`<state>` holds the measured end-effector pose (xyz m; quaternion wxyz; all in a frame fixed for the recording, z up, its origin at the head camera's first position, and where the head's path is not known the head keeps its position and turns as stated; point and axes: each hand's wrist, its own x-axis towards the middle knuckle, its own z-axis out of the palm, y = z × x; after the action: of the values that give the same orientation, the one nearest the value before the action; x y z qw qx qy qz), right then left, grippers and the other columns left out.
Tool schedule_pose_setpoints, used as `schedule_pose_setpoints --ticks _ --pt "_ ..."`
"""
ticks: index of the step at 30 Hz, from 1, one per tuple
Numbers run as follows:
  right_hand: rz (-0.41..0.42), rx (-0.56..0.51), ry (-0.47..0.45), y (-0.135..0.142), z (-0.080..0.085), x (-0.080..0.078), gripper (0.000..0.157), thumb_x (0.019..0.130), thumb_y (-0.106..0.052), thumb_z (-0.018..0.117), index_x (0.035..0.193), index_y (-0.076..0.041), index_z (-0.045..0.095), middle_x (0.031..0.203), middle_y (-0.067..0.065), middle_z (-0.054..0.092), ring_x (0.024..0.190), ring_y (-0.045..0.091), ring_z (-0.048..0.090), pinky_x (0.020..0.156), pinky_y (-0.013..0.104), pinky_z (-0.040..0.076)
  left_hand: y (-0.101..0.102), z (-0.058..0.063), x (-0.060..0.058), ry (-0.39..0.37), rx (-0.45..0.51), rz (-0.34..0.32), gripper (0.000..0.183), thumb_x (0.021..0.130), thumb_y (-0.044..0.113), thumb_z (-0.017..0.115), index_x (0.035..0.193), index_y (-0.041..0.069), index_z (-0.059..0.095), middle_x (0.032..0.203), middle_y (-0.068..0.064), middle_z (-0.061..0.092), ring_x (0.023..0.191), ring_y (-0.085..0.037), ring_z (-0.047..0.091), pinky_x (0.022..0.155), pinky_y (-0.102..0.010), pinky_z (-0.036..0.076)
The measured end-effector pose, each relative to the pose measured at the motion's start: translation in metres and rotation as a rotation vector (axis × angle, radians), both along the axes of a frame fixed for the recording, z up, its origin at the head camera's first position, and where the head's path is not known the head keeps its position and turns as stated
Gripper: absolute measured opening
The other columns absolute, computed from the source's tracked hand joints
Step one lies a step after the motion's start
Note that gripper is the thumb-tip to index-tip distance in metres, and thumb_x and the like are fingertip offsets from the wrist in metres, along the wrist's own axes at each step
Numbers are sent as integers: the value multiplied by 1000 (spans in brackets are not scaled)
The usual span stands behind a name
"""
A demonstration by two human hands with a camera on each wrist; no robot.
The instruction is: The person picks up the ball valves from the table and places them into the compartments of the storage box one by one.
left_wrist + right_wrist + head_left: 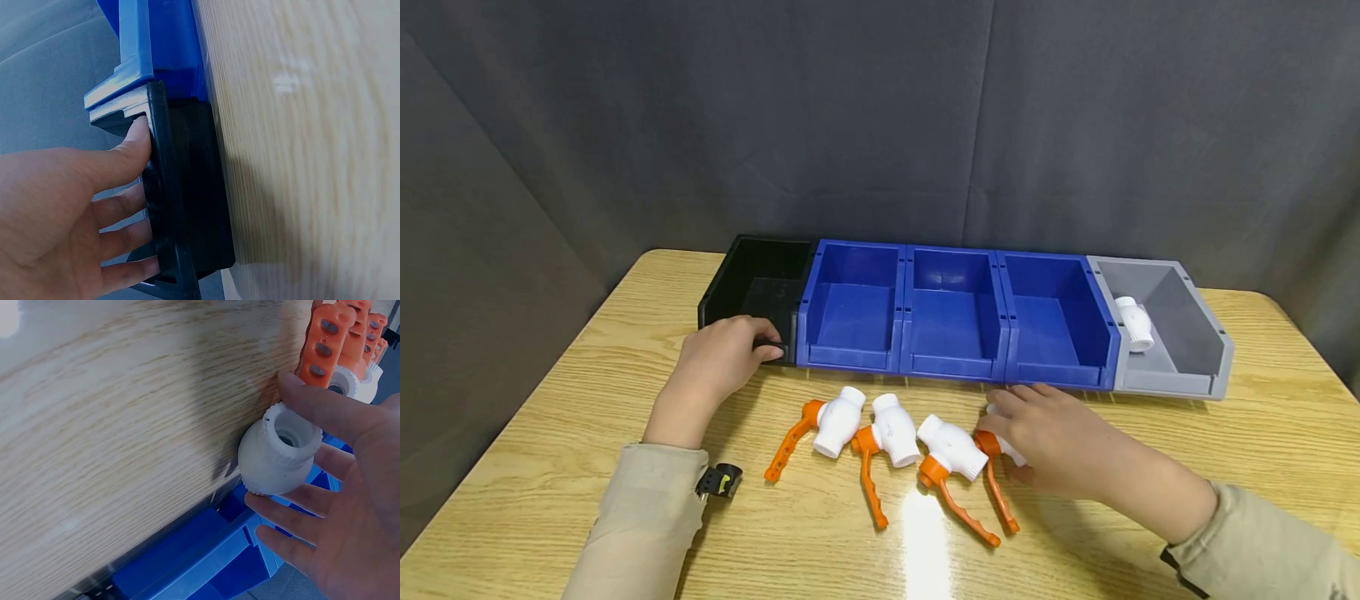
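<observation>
My right hand [1060,442] is around the rightmost white ball valve with an orange lever handle; fingers and thumb lie on either side of its white body [275,453]. The palm side hides part of that valve in the head view. Just left of it, three more such ball valves lie in a row on the table: a near one [953,448], a middle one [895,431] and a left one [838,422]. My left hand [718,354] rests on the front lip of the black bin [165,187], its thumb and rather straight fingertips touching the rim.
Three blue bins [857,360] stand side by side between the black bin and a grey bin [1172,383]. Inside the grey bin lies a white valve body [1135,325]. Behind the wooden table [550,467] hangs a dark curtain [880,125].
</observation>
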<state>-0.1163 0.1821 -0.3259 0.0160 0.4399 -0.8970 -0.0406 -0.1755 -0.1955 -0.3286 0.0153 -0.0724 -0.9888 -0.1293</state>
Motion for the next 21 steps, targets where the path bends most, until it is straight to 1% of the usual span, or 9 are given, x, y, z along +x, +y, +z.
schedule_pose_setpoints --ticks 5,11,15,21 --pt "17 -15 19 1 -1 1 45 67 -24 89 105 -11 68 117 16 63 107 37 62 92 54 49 -1 0 0 5 -3 -2 22 94 24 70 108 9 74 110 -13 71 94 -32 64 82 -51 51" --pt "41 -31 45 4 -2 2 37 69 -19 87 100 -11 68 110 13 64 100 33 64 89 50 52 -1 -3 -2 8 -5 -4 21 93 24 70 107 9 74 107 -12 71 91 -30 64 82 -50 51" --pt "43 -23 38 6 -2 2 38 69 -18 87 100 -11 68 111 13 64 101 34 63 89 50 52 0 -1 -1 3 -3 -7 20 94 24 70 107 9 74 108 -12 71 92 -31 64 81 -50 51" --pt "35 4 19 8 0 3 41 67 -21 89 101 -12 67 112 13 63 103 36 63 91 52 51 1 0 0 -3 0 -4 20 94 24 70 107 9 74 107 -12 71 90 -30 64 80 -50 52"
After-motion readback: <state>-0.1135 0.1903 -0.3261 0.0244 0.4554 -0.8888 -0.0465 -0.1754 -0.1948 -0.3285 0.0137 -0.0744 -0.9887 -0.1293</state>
